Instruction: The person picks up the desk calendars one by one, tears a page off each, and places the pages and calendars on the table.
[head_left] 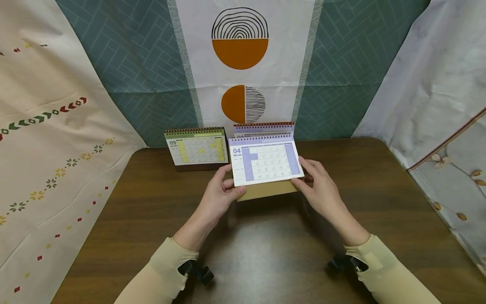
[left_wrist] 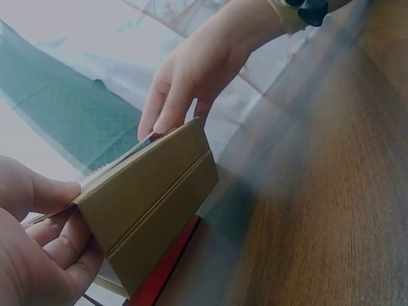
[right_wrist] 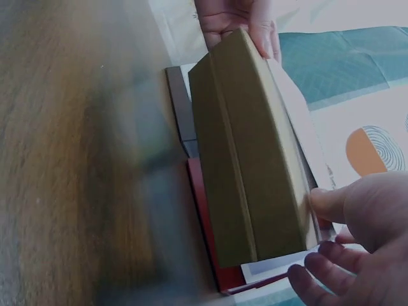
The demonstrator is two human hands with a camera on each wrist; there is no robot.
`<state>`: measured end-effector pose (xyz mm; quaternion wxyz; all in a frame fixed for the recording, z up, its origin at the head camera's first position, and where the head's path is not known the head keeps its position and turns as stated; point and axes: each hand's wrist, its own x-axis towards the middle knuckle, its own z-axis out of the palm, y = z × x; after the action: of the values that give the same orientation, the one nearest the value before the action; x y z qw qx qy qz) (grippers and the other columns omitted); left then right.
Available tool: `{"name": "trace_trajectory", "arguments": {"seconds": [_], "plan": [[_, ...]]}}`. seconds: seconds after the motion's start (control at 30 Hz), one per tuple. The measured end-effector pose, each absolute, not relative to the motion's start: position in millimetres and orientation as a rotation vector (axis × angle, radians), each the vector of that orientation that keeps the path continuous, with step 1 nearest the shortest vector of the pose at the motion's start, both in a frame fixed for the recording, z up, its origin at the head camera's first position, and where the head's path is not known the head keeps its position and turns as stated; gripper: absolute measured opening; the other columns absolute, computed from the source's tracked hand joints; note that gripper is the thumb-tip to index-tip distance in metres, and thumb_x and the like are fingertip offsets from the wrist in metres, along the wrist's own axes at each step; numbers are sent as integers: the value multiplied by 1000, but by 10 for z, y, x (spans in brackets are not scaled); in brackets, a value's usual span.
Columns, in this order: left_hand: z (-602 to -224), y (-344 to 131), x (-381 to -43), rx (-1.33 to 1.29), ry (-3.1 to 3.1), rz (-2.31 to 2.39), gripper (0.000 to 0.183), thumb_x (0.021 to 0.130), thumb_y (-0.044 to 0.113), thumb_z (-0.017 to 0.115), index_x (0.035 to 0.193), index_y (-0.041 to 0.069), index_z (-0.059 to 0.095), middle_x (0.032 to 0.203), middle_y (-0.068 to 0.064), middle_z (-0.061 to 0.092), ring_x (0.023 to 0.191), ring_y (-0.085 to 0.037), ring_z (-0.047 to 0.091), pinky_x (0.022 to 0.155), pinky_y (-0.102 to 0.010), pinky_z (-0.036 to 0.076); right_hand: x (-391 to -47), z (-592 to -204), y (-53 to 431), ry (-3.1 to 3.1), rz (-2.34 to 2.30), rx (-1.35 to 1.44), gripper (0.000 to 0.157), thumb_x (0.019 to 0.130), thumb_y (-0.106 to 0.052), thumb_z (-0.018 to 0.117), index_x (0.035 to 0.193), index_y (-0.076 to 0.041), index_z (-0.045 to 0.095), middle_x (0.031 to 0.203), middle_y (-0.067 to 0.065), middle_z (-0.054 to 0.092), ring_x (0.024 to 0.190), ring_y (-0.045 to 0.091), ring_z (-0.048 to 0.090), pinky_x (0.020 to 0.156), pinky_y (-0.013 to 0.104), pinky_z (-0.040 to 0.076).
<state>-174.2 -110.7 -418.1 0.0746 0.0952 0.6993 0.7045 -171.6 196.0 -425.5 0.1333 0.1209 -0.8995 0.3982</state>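
Note:
A spiral-bound desk calendar (head_left: 267, 162) with a purple "04" page and a tan cardboard stand (left_wrist: 150, 197) is held up off the table between both hands. My left hand (head_left: 220, 190) pinches its lower left corner, thumb on the front and fingers behind. At the lower right corner my right hand (head_left: 319, 185) grips it the same way. Behind it stands another calendar with a red stand (right_wrist: 203, 217), its top spiral edge (head_left: 263, 125) showing above and the rest mostly hidden. A green-topped calendar (head_left: 197, 145) marked "09" stands just left of them on a dark brown base.
The brown wooden table (head_left: 152, 236) reaches back to a teal and white hanging cloth (head_left: 144, 63) with orange half-circle prints. Patterned cloths hang along the left and right sides. The calendars stand near the table's back edge.

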Motion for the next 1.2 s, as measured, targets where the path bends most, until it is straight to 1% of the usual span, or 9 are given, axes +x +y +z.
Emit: {"name": "trace_trajectory", "arguments": {"seconds": [0.13,0.2,0.4,0.57,0.63,0.73,0.87,1.0,1.2], "plan": [[-4185,-1104,-1740,293,2101,2110,72,100,-12,72,163,4,41,127,-27,76,100,-20,75,83,-27,59,-1744,-4253,1985,-2596,1353,306,73,99,-4,84,163,0,50,152,22,52,124,35,63,103,38,57],[-4185,-1104,-1737,294,2103,2106,72,100,-12,72,163,4,41,127,-26,76,101,-20,75,84,-28,59,-1743,-4242,1993,-2594,1425,276,74,98,-5,85,164,-2,50,154,21,51,127,35,62,105,35,55],[-4185,-1103,-1735,290,2112,2103,71,101,-12,72,162,4,42,126,-26,77,99,-20,75,83,-27,59,-1729,-4216,1987,-2581,1468,258,76,99,-6,84,166,-6,49,157,18,48,136,34,57,115,51,48],[-4189,-1101,-1735,277,2111,2104,70,101,-12,72,162,4,43,124,-26,77,97,-18,75,81,-27,58,-1714,-4202,1986,-2548,1474,231,70,101,-10,83,164,-10,53,152,15,56,132,33,60,114,55,49],[-4191,-1102,-1735,274,2107,2102,70,101,-12,72,162,5,43,124,-25,77,97,-18,75,81,-28,58,-1710,-4198,1990,-2546,1483,224,70,101,-13,83,164,-13,54,150,14,59,130,32,61,111,51,51],[-4195,-1105,-1736,277,2108,2099,70,101,-11,73,162,5,42,124,-25,77,98,-19,75,82,-28,58,-1699,-4184,1991,-2544,1511,218,71,101,-15,84,166,-17,53,149,13,64,129,33,63,106,36,52],[-4197,-1103,-1739,281,2111,2099,70,101,-11,73,162,5,42,125,-25,77,99,-20,75,82,-28,59,-1692,-4176,1990,-2522,1552,228,72,102,-15,83,167,-21,51,148,13,68,128,32,65,97,19,48],[-4198,-1095,-1737,286,2112,2098,69,101,-11,73,161,4,43,124,-26,77,99,-20,75,82,-28,58,-1695,-4183,1987,-2472,1606,255,71,103,-12,81,167,-19,51,145,15,70,124,31,65,94,15,48],[-4194,-1086,-1728,291,2100,2095,68,100,-11,73,160,4,43,124,-26,77,98,-19,74,83,-28,58,-1698,-4194,1989,-2408,1683,278,69,104,-10,79,167,-21,52,145,15,68,120,30,65,88,15,53]]}}
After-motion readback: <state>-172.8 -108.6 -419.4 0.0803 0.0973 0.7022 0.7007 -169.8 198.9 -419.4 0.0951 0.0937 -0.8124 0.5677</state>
